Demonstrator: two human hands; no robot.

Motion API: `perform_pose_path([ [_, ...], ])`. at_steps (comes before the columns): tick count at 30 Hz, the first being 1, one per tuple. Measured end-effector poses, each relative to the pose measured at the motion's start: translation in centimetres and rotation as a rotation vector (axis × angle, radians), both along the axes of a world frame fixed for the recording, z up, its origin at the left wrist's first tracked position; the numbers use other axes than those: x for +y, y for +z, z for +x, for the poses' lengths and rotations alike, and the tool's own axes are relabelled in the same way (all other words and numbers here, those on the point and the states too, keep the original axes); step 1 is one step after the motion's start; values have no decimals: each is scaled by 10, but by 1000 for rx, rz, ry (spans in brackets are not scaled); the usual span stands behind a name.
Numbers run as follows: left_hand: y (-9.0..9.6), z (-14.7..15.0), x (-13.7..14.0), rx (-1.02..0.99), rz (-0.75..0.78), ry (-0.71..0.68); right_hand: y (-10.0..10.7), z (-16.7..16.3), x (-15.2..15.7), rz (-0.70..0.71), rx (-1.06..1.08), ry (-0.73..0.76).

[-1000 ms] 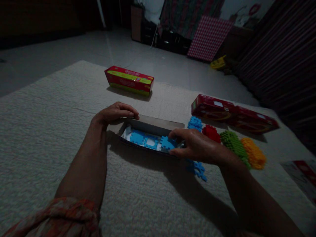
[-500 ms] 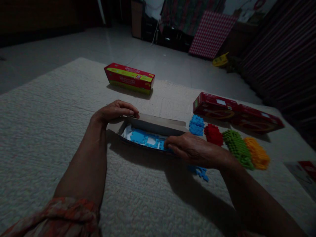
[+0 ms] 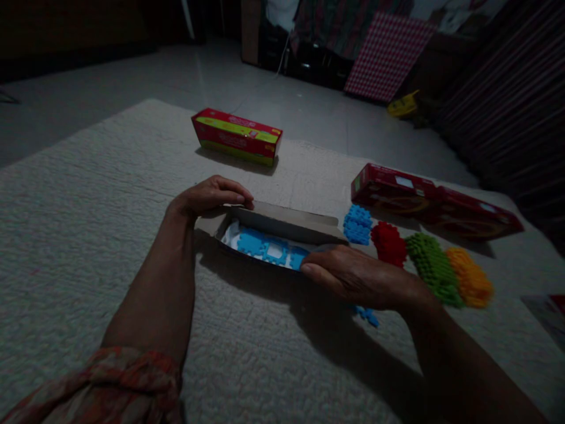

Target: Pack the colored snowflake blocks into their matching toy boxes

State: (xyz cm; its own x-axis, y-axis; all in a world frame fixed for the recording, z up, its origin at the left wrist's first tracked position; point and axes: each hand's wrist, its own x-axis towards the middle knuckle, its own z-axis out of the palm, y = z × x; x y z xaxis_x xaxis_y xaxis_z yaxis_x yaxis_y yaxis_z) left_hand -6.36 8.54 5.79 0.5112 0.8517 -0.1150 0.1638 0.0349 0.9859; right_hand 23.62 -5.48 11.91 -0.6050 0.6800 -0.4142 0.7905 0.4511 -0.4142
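A long open cardboard box (image 3: pixel 286 219) lies in front of me, its inside grey. In it, flat blue interlocking tiles (image 3: pixel 251 242), one with a square hole, lie on white lining. My left hand (image 3: pixel 217 194) is closed on the box's far left edge, by the raised flap. At the right end, my right hand (image 3: pixel 342 271) reaches into the box, its thumb and fingers closed at a blue tile (image 3: pixel 298 257); the fingertips are partly hidden. Below my right wrist a small blue piece (image 3: pixel 368 316) lies on the quilted mat.
Stacks of blue tiles (image 3: pixel 357 224), red tiles (image 3: pixel 389 244), green tiles (image 3: pixel 432 268) and orange tiles (image 3: pixel 470 277) stand to the right. Behind them are two dark red boxes (image 3: pixel 392 191). A red and yellow box (image 3: pixel 238 136) stands farther back on the quilted mat (image 3: pixel 110 159).
My right hand has shifted slightly at the box's right end, showing more of the blue tile there. My left hand stays on the box edge. The whole view has shifted a little.
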Motion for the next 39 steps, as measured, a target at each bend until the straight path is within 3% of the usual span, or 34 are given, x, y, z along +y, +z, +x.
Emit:
perform_pose_path([
  [7,-1,1,0,-14,-36,19,3,0,0,16,47,-29],
  [11,0,2,-1,-19,-43,8,6,-11,6,47,176,-37],
  [16,1,1,-1,-1,-38,20,-3,-26,9,-19,263,31],
  [21,0,2,-1,24,-46,45,-13,-30,10,-46,250,35],
  [39,1,2,-2,19,-48,52,-16,-34,17,-80,210,87],
])
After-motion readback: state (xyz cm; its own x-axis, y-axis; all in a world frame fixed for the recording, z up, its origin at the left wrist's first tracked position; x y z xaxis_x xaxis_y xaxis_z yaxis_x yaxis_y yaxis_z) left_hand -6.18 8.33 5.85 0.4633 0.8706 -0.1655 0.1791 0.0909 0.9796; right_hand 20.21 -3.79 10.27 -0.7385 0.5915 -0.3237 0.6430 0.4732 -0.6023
